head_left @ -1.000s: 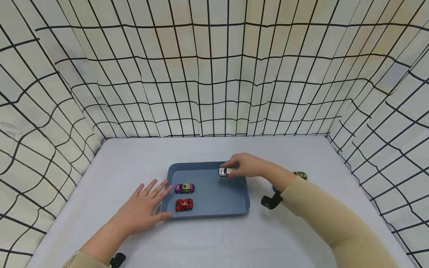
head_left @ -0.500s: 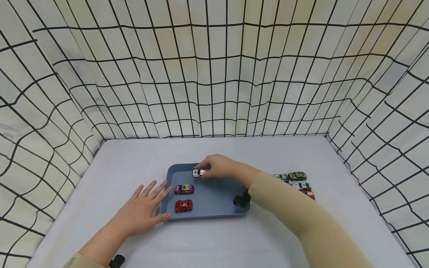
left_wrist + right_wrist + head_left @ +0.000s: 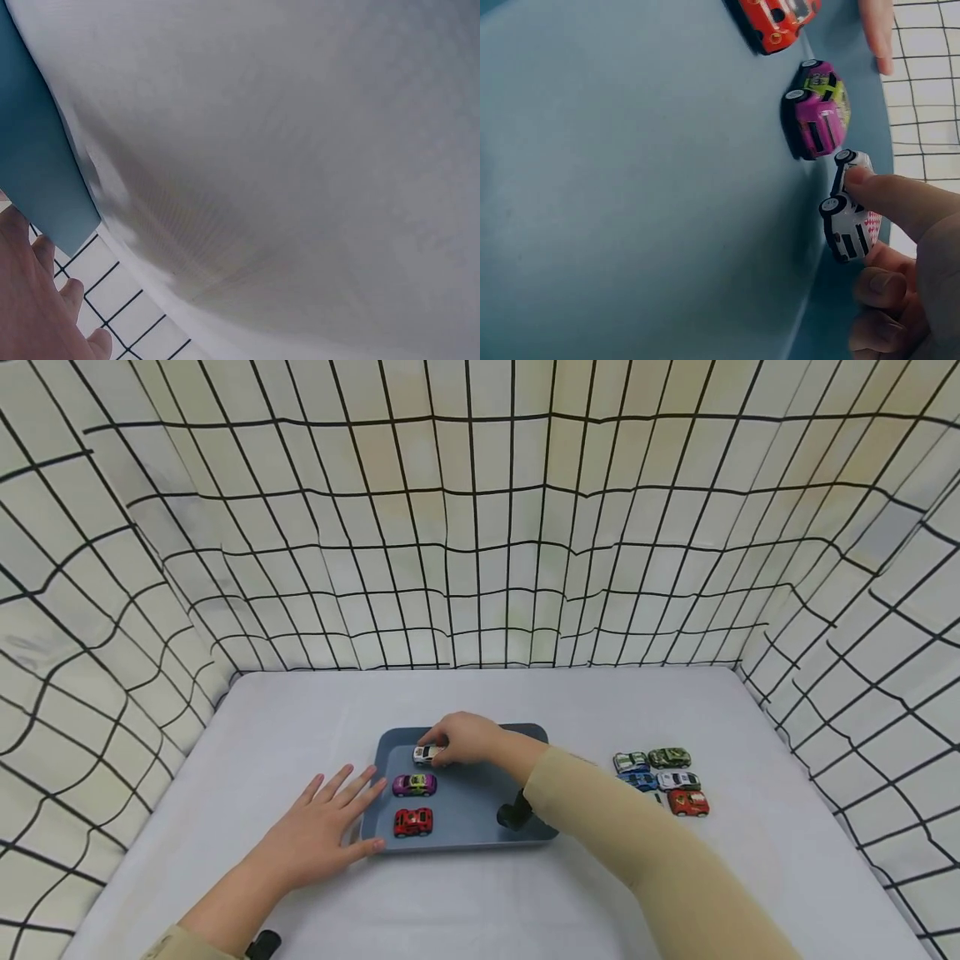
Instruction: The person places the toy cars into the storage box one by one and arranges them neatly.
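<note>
Black grid lines cross the pale walls (image 3: 480,543) around a white tabletop (image 3: 465,902) in the head view, where a blue-grey tray (image 3: 465,814) lies. The right hand (image 3: 468,739) pinches a white toy car (image 3: 424,754) at the tray's far left corner, its fingers nearly closed around the body. Nearer the person, in line, sit a purple-and-yellow toy car (image 3: 414,785) and a red toy car (image 3: 413,822). With fingers straight and spread, the left hand (image 3: 318,827) touches the tray's left rim and grips nothing. A cluster of toy cars (image 3: 678,781) stands to the right. From the left wrist, the left fingers show only partly, beside the tray's wall. From the right wrist, the thumb presses the white toy car's side, fingertips opposite; wheel contact is unclear.
</note>
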### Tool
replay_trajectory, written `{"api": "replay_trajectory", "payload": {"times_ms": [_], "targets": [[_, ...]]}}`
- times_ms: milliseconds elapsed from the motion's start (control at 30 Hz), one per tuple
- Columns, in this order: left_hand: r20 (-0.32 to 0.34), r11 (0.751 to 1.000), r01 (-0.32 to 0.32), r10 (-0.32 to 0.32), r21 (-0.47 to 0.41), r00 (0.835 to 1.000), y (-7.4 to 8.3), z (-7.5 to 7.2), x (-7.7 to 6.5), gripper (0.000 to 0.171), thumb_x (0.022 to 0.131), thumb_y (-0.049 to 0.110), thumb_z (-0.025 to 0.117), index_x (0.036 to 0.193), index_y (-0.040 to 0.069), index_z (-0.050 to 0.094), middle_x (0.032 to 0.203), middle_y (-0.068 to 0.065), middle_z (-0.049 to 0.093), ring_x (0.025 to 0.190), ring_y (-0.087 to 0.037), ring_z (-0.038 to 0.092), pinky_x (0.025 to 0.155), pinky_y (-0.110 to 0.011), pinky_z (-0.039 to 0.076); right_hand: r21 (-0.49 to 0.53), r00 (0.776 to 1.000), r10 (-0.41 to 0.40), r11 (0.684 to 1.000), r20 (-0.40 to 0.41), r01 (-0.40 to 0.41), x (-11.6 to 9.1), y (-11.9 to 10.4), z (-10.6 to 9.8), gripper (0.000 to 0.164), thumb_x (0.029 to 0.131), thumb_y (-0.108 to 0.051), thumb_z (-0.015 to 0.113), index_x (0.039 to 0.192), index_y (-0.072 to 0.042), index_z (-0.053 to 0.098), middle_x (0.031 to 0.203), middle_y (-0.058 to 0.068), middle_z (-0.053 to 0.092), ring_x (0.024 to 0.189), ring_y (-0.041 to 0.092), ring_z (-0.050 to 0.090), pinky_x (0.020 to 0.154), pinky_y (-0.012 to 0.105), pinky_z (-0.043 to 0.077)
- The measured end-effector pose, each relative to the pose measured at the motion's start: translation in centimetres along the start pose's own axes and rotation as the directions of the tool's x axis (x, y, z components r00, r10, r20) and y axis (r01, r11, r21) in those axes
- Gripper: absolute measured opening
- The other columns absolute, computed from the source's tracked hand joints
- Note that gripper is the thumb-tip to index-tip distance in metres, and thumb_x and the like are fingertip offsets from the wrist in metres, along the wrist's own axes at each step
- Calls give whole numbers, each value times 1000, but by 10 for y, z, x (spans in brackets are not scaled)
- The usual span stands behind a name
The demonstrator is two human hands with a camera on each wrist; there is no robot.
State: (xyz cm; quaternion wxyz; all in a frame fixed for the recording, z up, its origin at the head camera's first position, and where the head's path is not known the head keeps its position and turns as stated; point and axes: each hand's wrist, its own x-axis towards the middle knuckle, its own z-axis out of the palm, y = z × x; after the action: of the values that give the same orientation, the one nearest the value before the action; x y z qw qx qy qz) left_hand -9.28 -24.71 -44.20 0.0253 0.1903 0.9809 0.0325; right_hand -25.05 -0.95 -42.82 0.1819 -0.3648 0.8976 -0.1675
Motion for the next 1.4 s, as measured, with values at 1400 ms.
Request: {"api": "replay_trajectory", "payload": {"times_ms": [1400], "targets": [[-9,1000,4,-5,-16,1000,3,-2,-1,87,86,72,55,154,20,40,161,-4,32,148,-38,22,118,-63,14,-57,996,-29,998,-81,24,6,-11,4,44,91,-40,72,133,-31,65,116,-9,67,96,4,57,79,24,51]]}}
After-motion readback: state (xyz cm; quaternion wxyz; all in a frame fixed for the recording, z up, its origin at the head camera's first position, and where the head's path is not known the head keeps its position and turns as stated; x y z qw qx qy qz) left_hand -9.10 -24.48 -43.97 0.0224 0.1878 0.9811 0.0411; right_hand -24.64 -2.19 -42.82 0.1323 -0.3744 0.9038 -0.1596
